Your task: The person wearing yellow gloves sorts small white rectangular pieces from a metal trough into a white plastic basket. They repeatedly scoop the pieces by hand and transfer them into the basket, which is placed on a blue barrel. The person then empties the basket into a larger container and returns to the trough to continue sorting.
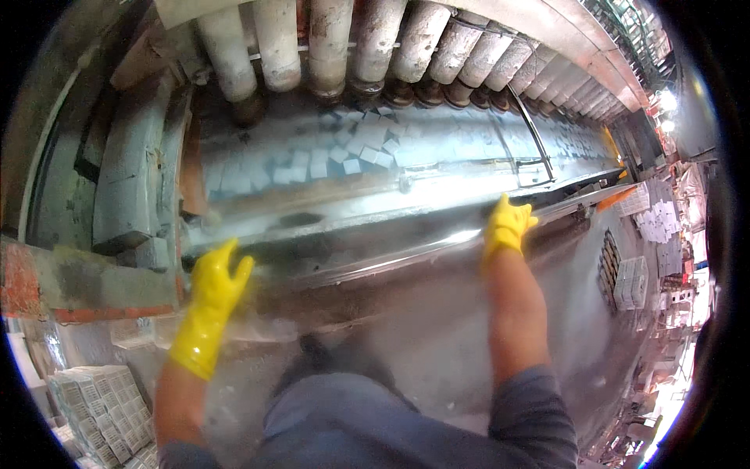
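Note:
Both my hands wear yellow rubber gloves. My left hand point(215, 277) is raised at the near left edge of a long wet trough, fingers and thumb apart, with nothing in it. At the trough's near metal rail point(375, 264), my right hand point(509, 225) has its thumb and fingers apart and appears to hold nothing. Whether it touches the rail I cannot tell. Beyond the hands, many small pale square tiles point(319, 162) lie loosely scattered on the wet bed of the trough. A thin dark metal frame point(535, 133) stands over the bed, beyond my right hand.
A row of thick grey cylinders point(328, 47) hangs over the trough's far side. A concrete block wall point(129, 172) closes the left end. White plastic crates are stacked at lower left point(101, 406), and another white crate point(630, 283) stands at right on the floor.

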The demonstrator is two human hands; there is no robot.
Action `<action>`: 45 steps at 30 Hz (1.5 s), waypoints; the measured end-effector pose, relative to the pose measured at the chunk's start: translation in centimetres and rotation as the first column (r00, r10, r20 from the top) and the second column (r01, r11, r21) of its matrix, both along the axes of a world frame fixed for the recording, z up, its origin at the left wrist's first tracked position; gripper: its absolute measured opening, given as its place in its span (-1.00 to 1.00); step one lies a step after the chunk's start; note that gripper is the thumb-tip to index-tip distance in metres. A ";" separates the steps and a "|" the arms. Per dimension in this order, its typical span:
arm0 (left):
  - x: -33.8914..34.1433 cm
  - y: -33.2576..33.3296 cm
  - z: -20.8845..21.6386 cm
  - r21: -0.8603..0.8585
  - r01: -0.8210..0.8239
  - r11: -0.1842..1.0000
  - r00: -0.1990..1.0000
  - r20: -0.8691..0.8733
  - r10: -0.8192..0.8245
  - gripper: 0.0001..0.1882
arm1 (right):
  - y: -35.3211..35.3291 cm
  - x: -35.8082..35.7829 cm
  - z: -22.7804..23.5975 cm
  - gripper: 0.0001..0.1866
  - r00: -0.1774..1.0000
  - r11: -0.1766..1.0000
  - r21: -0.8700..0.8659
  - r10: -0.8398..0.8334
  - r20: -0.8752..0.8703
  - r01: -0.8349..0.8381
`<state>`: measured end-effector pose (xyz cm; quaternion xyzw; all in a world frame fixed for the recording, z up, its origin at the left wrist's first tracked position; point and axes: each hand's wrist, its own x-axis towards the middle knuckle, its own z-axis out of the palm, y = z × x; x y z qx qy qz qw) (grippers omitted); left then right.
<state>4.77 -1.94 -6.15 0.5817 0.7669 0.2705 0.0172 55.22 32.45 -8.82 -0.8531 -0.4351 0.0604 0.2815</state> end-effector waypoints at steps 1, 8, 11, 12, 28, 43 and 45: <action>0.2 0.1 -0.1 0.011 0.005 1.000 1.000 -0.009 -0.005 -0.50 | 0.8 1.6 -0.9 -0.14 1.000 0.999 -0.033 0.013 0.021 -0.013; 0.3 0.5 0.1 -0.012 -0.010 1.000 1.000 0.003 0.010 -0.52 | 2.0 3.8 0.3 -0.35 0.993 0.999 0.007 0.050 -0.102 -0.050; -0.7 0.7 -0.7 0.005 -0.057 0.998 0.998 -0.042 0.057 -0.55 | 4.9 6.3 -0.7 -0.43 0.994 0.992 -0.096 0.091 0.061 -0.085; -0.9 0.9 -0.4 0.008 -0.075 0.997 0.995 -0.067 0.076 -0.56 | 5.8 6.9 -0.9 -0.46 0.992 0.990 -0.107 0.099 0.073 -0.091; -6.4 5.1 1.1 -0.180 -0.695 0.696 0.714 -0.056 0.698 -0.44 | 20.7 17.4 -1.4 -0.48 0.981 0.984 -0.034 0.172 -0.091 -0.175; -6.6 7.3 4.2 -0.232 -0.742 0.629 0.661 -0.098 0.744 -0.45 | 23.8 18.4 -0.4 -0.64 0.951 0.944 -0.134 0.308 0.033 -0.301; -6.2 7.6 4.9 -0.271 -0.751 0.602 0.646 -0.115 0.754 -0.44 | 23.1 17.3 -0.3 -0.65 0.956 0.952 -0.091 0.287 -0.058 -0.292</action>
